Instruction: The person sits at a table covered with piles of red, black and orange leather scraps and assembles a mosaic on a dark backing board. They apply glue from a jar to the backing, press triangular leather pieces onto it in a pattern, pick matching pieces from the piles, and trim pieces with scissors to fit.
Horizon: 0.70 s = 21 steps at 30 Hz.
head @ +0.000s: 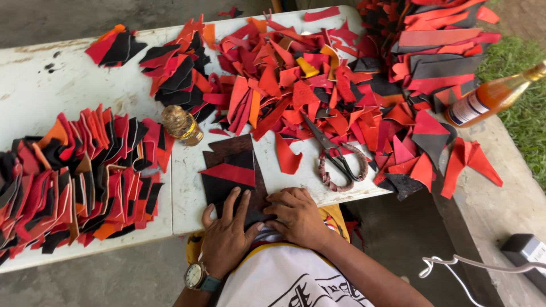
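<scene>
My left hand (226, 236), with a wristwatch on its wrist, lies flat with fingers spread on the near end of a dark brown leather piece (227, 149) at the white table's front edge. My right hand (296, 216) presses down on the same piece beside it, fingers curled. A red pointed leather strip (230, 173) lies across the dark piece just beyond my fingers. Neither hand grips anything; both rest on the leather.
Scissors with wrapped handles (339, 160) lie right of the dark piece. A small glass bottle (181, 124) stands to its left. Heaps of red, orange and black leather offcuts (318, 74) cover the table (57, 91). An amber bottle (489, 98) lies far right. Stacked cut pieces (74, 176) lie at left.
</scene>
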{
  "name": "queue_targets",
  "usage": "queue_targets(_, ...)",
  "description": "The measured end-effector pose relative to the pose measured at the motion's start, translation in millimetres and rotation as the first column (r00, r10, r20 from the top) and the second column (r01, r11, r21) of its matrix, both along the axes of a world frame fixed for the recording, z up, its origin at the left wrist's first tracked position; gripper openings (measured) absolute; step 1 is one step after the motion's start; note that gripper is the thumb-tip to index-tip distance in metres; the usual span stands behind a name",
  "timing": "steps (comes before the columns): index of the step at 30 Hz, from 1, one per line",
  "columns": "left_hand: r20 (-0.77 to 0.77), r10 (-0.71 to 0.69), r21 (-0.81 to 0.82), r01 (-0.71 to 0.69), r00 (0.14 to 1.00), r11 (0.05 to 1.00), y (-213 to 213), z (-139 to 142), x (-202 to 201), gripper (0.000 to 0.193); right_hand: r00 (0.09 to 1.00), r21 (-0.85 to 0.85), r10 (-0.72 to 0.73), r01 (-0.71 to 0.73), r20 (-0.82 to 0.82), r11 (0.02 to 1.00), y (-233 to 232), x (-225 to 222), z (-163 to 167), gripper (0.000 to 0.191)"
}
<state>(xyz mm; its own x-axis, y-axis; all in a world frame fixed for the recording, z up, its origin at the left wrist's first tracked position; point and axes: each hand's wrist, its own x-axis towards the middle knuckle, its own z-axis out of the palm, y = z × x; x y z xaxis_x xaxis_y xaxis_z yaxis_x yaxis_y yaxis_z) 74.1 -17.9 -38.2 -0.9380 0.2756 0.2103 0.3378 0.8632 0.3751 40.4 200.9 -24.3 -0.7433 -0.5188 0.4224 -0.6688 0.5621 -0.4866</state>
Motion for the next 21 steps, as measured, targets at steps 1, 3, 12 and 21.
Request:
queue_targets(1,-0.029,-0.002,0.000,0.002,1.000,1.000,0.5,-0.2,-0.4,0.076,1.000,-0.002,0.004,-0.004,0.015,1.000,1.0,-0.6,0.6,0.031)
queue_targets(3,0.069,0.020,-0.028,-0.018,0.997,0.999,1.0,-1.0,-0.3,0.078,0.999,-0.005,0.016,-0.015,0.029,1.000,2.1,-1.3,1.9,0.030)
queue_targets(12,0.014,0.003,-0.033,-0.003,1.000,0.999,2.8,-2.2,-1.1,0.075,0.983,-0.136,0.064,-0.040,0.173,0.990,14.4,-4.9,9.0,0.027)
queue_targets(21,0.108,0.027,-0.039,-0.023,0.994,0.999,0.8,1.2,-2.0,0.078,0.755,0.028,-0.540,0.591,-0.372,0.806,137.0,-115.6,54.8,0.053)
